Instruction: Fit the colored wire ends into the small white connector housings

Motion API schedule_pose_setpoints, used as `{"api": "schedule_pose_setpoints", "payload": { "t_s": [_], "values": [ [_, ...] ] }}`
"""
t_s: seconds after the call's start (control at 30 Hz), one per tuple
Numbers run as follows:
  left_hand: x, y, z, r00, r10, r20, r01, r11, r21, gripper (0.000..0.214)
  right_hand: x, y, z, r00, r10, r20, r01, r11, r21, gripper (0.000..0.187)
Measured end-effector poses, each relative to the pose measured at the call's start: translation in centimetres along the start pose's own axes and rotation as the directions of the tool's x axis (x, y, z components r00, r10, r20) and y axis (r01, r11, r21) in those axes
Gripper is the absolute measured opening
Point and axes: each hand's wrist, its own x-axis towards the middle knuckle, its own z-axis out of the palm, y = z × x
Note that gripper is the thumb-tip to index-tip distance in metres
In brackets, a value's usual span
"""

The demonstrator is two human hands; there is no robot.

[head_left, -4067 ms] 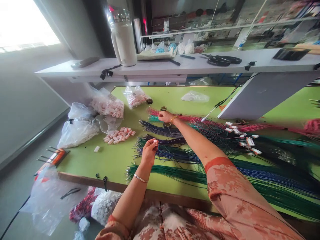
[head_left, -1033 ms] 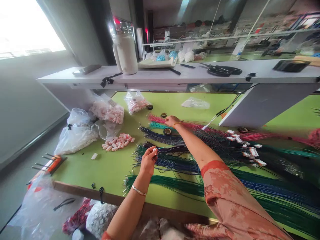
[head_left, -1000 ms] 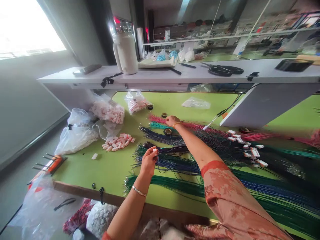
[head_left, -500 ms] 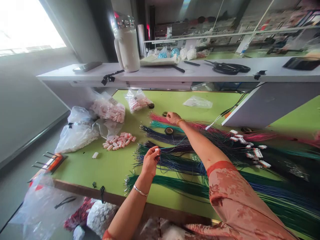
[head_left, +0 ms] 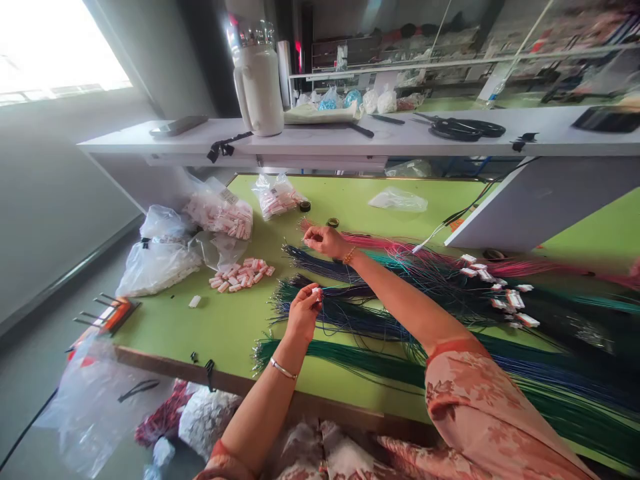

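Note:
My left hand (head_left: 303,313) pinches a small white connector housing (head_left: 316,291) that has thin wires running out of it to the right. Further up, my right hand (head_left: 326,241) is closed with its fingertips at the left ends of the pink wires (head_left: 360,240) and teal wires (head_left: 383,261). What lies between those fingertips is too small to make out. Bundles of dark blue wires (head_left: 305,260) and green wires (head_left: 345,359) stretch across the green table (head_left: 165,333). Their metal-tipped ends point left. Loose white and pink housings (head_left: 241,275) form a pile left of my hands.
Plastic bags of housings (head_left: 225,215) stand at the back left. Tape rolls (head_left: 333,222) lie behind my right hand. Wired connectors (head_left: 514,300) rest on the bundles at right. A raised shelf (head_left: 320,143) holds a white jug (head_left: 261,90) and black scissors (head_left: 457,128).
My right hand has moved left and slightly toward me, from the pink wires to the ends by the teal ones. My left hand keeps hold of the housing. The view has shifted slightly.

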Motion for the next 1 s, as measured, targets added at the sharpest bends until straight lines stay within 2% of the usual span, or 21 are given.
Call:
{"api": "schedule_pose_setpoints", "payload": {
  "t_s": [0.17, 0.3, 0.43, 0.6, 1.0],
  "values": [
    [0.3, -0.1, 0.3, 0.999, 0.043, 0.008, -0.042, 0.994, -0.102, 0.03, -5.1, -2.2, 0.0, 0.999, 0.03, 0.018, -0.032, 0.993, 0.116, 0.02],
    [0.4, -0.2, 0.3, 0.998, 0.046, 0.041, -0.039, 0.986, -0.16, 0.031, -8.8, -2.6, 0.6, 0.998, 0.063, 0.006, -0.063, 0.995, 0.08, 0.015],
    [0.5, -0.2, 0.3, 0.998, 0.033, 0.056, -0.025, 0.989, -0.144, 0.03, -11.2, -2.3, 1.5, 0.996, 0.072, -0.055, -0.071, 0.997, 0.015, 0.011],
    [0.5, -0.2, 0.3, 0.999, 0.008, 0.045, -0.002, 0.993, -0.114, 0.028, -12.5, -1.9, 2.1, 0.995, 0.073, -0.071, -0.071, 0.997, 0.03, 0.01],
    [0.8, -0.4, 0.2, 0.999, 0.014, 0.042, -0.011, 0.997, -0.077, 0.025, -12.8, -1.5, 2.5, 0.995, 0.02, -0.096, -0.019, 1.0, 0.015, 0.008]
  ]
}}
